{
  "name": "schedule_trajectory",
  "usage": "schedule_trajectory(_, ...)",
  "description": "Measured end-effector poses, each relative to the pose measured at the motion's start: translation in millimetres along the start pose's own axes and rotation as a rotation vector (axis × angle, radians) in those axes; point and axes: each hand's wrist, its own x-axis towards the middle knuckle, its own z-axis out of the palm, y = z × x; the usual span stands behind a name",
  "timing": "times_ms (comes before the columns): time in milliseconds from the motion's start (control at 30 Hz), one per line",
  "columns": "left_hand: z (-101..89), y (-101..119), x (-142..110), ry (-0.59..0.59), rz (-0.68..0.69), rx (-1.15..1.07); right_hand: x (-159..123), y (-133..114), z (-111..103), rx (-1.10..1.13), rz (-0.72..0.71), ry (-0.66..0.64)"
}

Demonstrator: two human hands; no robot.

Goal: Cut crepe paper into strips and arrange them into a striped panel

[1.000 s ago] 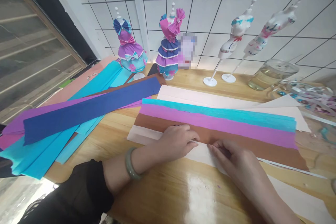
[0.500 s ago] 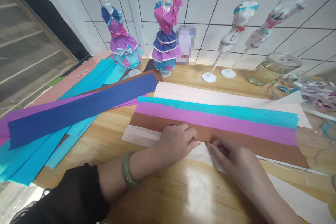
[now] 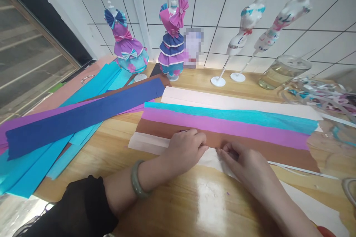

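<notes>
A brown crepe paper strip [image 3: 280,152] lies lengthwise, with a purple strip [image 3: 264,132] and a turquoise strip [image 3: 239,114] behind it in overlapping bands. My left hand [image 3: 187,146], a green bangle on its wrist, pinches the brown strip's near edge. Just to its right, my right hand [image 3: 241,159] has thumb and fingers closed on the same edge. Whatever lies between the fingertips is mostly hidden. Under both hands passes a pale paper strip [image 3: 150,142], reaching the lower right. A thin white band [image 3: 303,170] trails rightward along the brown edge.
Blue [image 3: 89,114], purple and turquoise paper strips are piled at left. Along the tiled wall stand two dressed mini mannequins [image 3: 172,44] and two bare ones [image 3: 244,29]. At right are a glass jar [image 3: 283,70], a tangle of ribbon scraps [image 3: 325,92] and a partly visible scissors handle [image 3: 349,189].
The camera view shifts slightly. My hands keep their pinch on the brown edge, their fingertips a little closer together. The layered strips' right ends have shifted slightly.
</notes>
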Motion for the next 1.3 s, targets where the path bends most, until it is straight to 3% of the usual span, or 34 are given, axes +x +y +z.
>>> schedule_trajectory(267,-6.9,12,0,-0.035,0.018,0.221,-4,14,-4,0.130,-0.014,0.010)
schedule_trajectory(400,-5.1,24,-2,-0.027,0.166,0.335,-14,19,-15,0.034,-0.047,0.048)
schedule_trajectory(500,2.4,27,-2,-0.042,0.257,0.246,-21,26,-23,-0.040,-0.066,0.035)
schedule_trajectory(700,11.8,20,4,-0.032,0.208,-0.022,-48,25,-36,-0.064,-0.161,0.065)
schedule_trajectory(900,6.3,19,5,-0.052,0.183,-0.089,-86,-11,-44,0.254,-0.367,-0.245)
schedule_trajectory(967,5.6,18,5,-0.053,0.188,-0.096,-83,-7,-48,0.352,-0.368,-0.400)
schedule_trajectory(1033,5.7,18,5,-0.053,0.195,-0.108,-69,6,-49,0.353,-0.321,-0.452)
schedule_trajectory(1167,7.3,17,5,-0.041,0.203,-0.113,-29,36,-36,0.121,-0.217,0.022)
schedule_trajectory(1300,8.0,17,6,-0.027,0.196,-0.113,-14,41,-16,0.112,-0.321,0.056)
